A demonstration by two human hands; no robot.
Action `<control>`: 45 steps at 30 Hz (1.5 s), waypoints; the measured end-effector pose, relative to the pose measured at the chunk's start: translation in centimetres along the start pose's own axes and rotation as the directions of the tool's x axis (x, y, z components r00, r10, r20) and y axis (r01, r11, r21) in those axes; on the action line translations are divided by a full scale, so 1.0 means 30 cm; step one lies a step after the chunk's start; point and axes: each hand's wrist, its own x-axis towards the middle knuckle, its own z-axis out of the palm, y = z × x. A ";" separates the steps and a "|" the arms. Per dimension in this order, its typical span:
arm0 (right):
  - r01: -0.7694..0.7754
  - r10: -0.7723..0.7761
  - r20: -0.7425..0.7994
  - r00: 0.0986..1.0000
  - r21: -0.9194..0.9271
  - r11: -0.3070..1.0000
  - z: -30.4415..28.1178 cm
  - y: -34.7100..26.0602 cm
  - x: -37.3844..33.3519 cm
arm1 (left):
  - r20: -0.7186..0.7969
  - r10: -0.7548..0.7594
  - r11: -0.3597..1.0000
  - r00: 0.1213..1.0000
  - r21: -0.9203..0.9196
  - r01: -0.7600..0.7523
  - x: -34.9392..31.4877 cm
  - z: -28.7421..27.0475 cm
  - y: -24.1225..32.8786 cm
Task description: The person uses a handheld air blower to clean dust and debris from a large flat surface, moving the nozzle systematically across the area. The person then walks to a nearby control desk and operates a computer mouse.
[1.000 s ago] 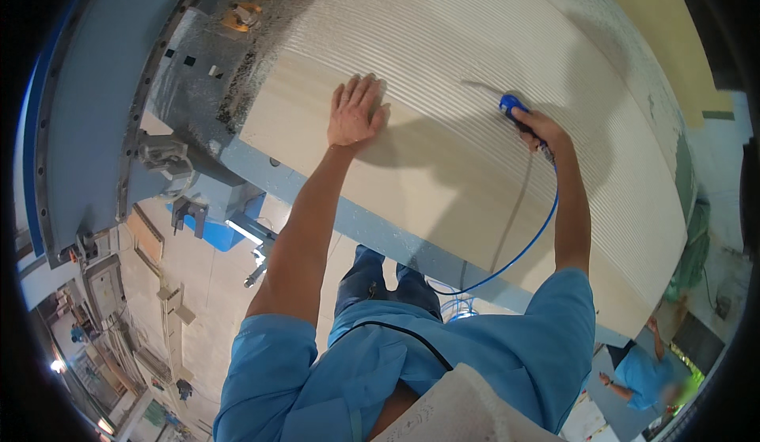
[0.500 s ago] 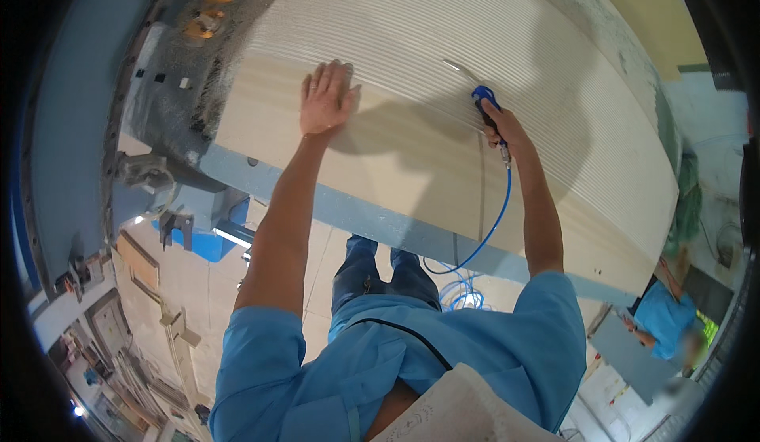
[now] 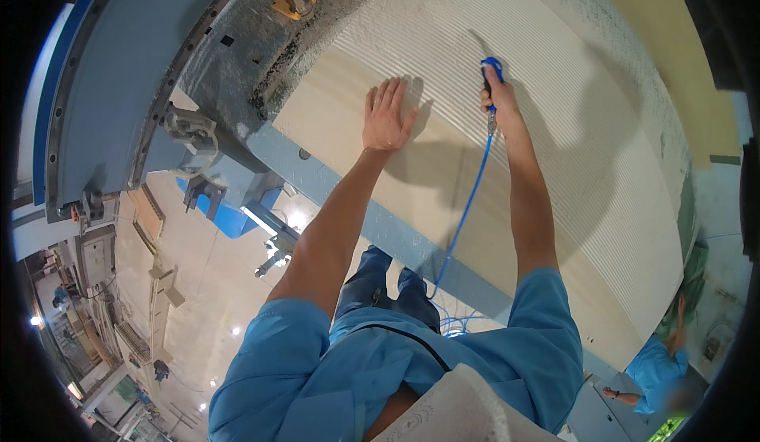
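Observation:
A large cream board (image 3: 332,121), smooth along its near strip and finely ridged beyond, lies in front of me. On it my left hand (image 3: 386,117) rests flat near the left end, fingers stretched out and together, holding nothing. My right hand (image 3: 503,102) is wrapped around a blue air blow gun (image 3: 492,64) above the ridges. The gun's thin metal nozzle (image 3: 480,42) points away from me and slightly left. From its lower end a blue air hose (image 3: 471,197) runs down past the board's near edge.
Pale dust coats the dark machine bed (image 3: 229,70) at the left, with yellow clamps (image 3: 293,3) farther back. A grey-blue machine beam (image 3: 131,62) stands beyond it. Coiled hose (image 3: 455,323) lies by my legs. Another person (image 3: 657,371) is at the lower right.
The whole view has turned and shifted. My right hand has carried the blow gun farther out over the ridges and closer to my left hand, which still lies on the board.

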 end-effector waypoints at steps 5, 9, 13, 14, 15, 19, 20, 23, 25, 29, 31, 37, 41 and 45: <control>0.013 -0.015 0.038 0.999 0.044 0.999 0.066 -0.053 0.127 | 0.042 -0.006 1.000 0.999 -0.001 0.006 0.005 0.000 0.003; 0.021 0.004 0.184 0.983 -0.135 0.991 0.144 -0.093 0.170 | 0.043 -0.016 1.000 0.999 -0.011 0.017 0.005 -0.004 0.005; 0.009 -0.010 0.023 1.000 0.031 0.999 0.190 -0.127 0.211 | 0.066 -0.023 1.000 0.998 0.003 0.023 0.010 -0.009 0.009; 0.012 -0.012 0.047 0.999 -0.001 1.000 0.196 -0.126 0.215 | 0.036 0.005 1.000 0.999 -0.006 -0.005 0.011 -0.010 0.010; 0.027 -0.018 0.124 0.992 -0.074 0.997 0.199 -0.121 0.213 | 0.035 0.008 1.000 0.999 -0.009 -0.007 0.010 -0.011 0.012; 0.057 0.063 0.307 0.950 -0.366 0.929 0.226 -0.094 0.160 | -0.023 0.010 0.999 1.000 -0.043 -0.011 0.003 -0.022 0.013; 0.058 0.094 0.315 0.944 -0.441 0.896 0.239 -0.094 0.136 | 0.005 0.007 0.998 1.000 -0.059 -0.007 0.001 -0.025 0.011; 0.261 -0.110 0.273 0.956 -0.612 0.746 0.324 -0.116 0.031 | 0.052 0.042 0.996 0.998 -0.076 -0.037 -0.004 -0.032 0.004; 0.389 -0.251 0.308 0.918 -0.822 0.417 0.434 -0.159 -0.053 | -0.035 0.065 0.996 0.997 -0.058 -0.067 -0.013 -0.026 0.003; 0.587 -0.136 0.603 0.786 -0.797 -0.144 0.663 -0.139 -0.349 | -0.071 -0.046 0.967 0.996 -0.252 0.027 -0.040 0.035 -0.005; 0.668 -0.022 0.721 0.693 -0.653 -0.356 0.818 -0.085 -0.464 | -0.048 -0.181 0.818 0.982 -0.562 0.123 -0.049 0.075 -0.021; 0.545 -0.081 0.830 0.552 -0.433 -0.718 1.204 0.042 -0.468 | -0.154 -0.087 0.859 0.984 -0.512 -0.004 -0.027 0.120 -0.068; 0.303 -0.088 0.640 0.763 -0.474 -0.827 1.269 -0.009 -0.290 | 0.015 -0.219 0.733 0.976 -0.657 0.175 -0.027 0.053 -0.029; 0.106 -0.245 0.520 0.819 -0.556 -0.825 1.237 -0.072 -0.053 | -0.071 -0.007 0.983 0.997 -0.186 -0.007 -0.027 -0.035 -0.005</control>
